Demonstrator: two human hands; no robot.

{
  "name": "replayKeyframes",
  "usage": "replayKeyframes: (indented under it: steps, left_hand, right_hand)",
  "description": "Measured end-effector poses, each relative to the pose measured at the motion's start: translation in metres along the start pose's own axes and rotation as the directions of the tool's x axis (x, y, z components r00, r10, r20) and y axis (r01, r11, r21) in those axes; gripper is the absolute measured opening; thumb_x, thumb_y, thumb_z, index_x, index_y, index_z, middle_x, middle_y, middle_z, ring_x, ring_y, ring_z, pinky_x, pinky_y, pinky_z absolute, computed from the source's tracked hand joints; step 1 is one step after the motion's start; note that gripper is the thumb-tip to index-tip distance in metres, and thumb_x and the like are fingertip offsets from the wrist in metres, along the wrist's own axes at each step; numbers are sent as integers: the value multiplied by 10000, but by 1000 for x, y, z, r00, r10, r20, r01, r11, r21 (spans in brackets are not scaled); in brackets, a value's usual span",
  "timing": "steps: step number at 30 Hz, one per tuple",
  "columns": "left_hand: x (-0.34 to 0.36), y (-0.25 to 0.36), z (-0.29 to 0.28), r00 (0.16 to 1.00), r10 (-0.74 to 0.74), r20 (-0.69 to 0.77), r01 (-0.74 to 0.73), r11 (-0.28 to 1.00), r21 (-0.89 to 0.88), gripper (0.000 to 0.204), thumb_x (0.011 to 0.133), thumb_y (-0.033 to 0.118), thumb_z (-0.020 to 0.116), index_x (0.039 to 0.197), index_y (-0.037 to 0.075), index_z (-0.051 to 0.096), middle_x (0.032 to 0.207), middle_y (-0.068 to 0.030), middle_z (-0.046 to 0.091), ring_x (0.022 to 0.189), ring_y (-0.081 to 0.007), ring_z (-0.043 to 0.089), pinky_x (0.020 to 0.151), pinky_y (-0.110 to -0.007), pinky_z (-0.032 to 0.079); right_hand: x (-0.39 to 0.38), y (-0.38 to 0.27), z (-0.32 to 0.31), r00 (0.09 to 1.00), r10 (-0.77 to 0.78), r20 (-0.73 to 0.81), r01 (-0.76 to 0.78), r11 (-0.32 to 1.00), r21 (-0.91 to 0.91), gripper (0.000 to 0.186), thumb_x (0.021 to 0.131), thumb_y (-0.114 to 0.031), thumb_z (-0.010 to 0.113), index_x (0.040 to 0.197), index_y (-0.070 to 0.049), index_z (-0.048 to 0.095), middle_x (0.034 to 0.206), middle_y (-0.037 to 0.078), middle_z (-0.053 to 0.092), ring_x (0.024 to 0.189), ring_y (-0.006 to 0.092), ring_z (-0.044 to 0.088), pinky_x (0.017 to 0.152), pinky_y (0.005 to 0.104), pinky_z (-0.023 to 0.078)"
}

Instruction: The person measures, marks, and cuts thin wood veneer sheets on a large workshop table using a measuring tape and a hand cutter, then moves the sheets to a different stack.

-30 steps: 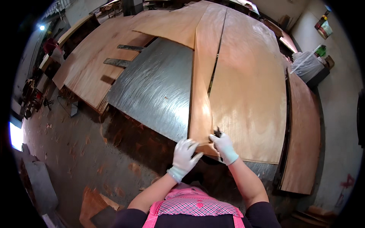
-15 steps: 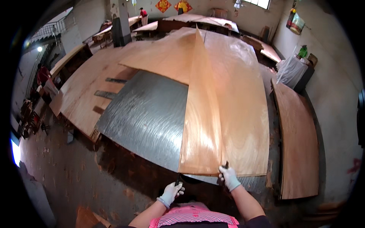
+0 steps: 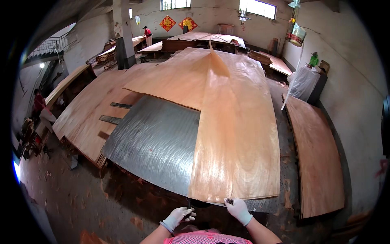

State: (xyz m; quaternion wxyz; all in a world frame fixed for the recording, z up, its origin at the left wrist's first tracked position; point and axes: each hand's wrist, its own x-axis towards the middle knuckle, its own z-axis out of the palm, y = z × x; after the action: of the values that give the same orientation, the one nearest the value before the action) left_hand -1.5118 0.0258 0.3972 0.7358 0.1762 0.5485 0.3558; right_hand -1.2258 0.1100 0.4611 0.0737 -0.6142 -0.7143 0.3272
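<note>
A large orange-brown wood veneer sheet [image 3: 243, 162] lies over the right side of the work surface, its far part raised in a pointed fold. Left of it, a scratched grey metal plate [image 3: 154, 142] is bare. My left hand [image 3: 178, 217], in a white glove, is closed around a slim dark tool [image 3: 189, 203] just off the table's front edge. At the sheet's near edge my right hand [image 3: 239, 210], also gloved, is closed on a small dark thing [image 3: 229, 201], too small to make out. A second veneer sheet [image 3: 174, 83] reaches over the plate's far part.
Dark flat strips [image 3: 110, 119] lie beside the plate on a wide veneer stack [image 3: 87, 110]. A low panel stack [image 3: 319, 162] stands at the right, near a plastic-wrapped thing [image 3: 302, 83]. Two people work farther off: one person [image 3: 147, 35] at the back, another [image 3: 42, 107] at left.
The narrow raised fold along the sheet has flattened towards the right, leaving a peak at the far end. My right hand has moved left along the near edge. The view has tilted up.
</note>
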Motion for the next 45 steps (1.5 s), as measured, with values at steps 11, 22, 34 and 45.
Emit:
replayKeyframes:
  steps: [11,22,34,45]
  left_hand:
    - [-34,17,105,865,-190,464,-316,512,799,559,898,554,590,788,6,612,690,-59,552,682,-151,514,674,-315,429]
    - [49,-109,165,965,-72,253,-74,848,524,411,946,248,625,1248,-27,576,1050,-60,673,860,-110,616,756,-235,519]
    - [109,-206,418,965,-49,259,-157,684,713,297,937,202,590,1122,-23,650,931,-54,691,813,-127,619,777,-265,505]
    - [276,-285,571,868,-494,50,464,774,-431,802,941,658,324,1474,60,283,1515,-157,336,1334,-372,387,1035,-488,382]
  right_hand:
    - [16,-46,51,909,365,201,-319,298,900,305,986,-384,528,932,-84,536,657,70,591,453,153,492,419,305,426]
    - [-38,173,-49,961,215,172,-148,-127,981,342,956,-356,594,773,-112,439,537,17,416,390,116,365,383,272,296]
    - [-204,438,-257,970,213,116,-49,-295,954,582,969,-544,459,516,-204,324,457,-62,265,337,69,256,365,242,244]
    - [-260,613,-427,1000,12,-28,30,-603,797,483,1024,-486,344,896,-125,638,458,-100,178,325,32,232,358,215,285]
